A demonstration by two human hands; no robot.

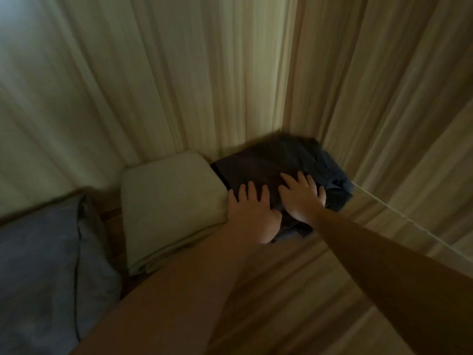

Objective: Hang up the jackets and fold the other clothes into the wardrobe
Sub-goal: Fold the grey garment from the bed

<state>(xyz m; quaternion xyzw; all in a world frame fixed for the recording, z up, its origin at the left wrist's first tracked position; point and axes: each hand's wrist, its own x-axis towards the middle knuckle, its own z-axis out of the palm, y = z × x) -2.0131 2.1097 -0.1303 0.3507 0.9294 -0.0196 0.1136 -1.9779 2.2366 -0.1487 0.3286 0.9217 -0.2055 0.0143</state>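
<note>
We press our left hand [252, 216] and right hand [302, 198], fingers spread flat and grasping nothing, on the dark folded cloth bundle [276, 165] under them in the wooden wardrobe's [384, 124] corner, probably seating it; a pale green folded stack [171, 201] lies just left of our fingers.

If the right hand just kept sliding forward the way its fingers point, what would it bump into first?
Probably the wardrobe's back corner. The right hand lies flat on the dark folded garment, fingers aimed over it toward that wood; depth is blurry.

Both hands [279, 203] flat on dark garment [268, 165]
</note>
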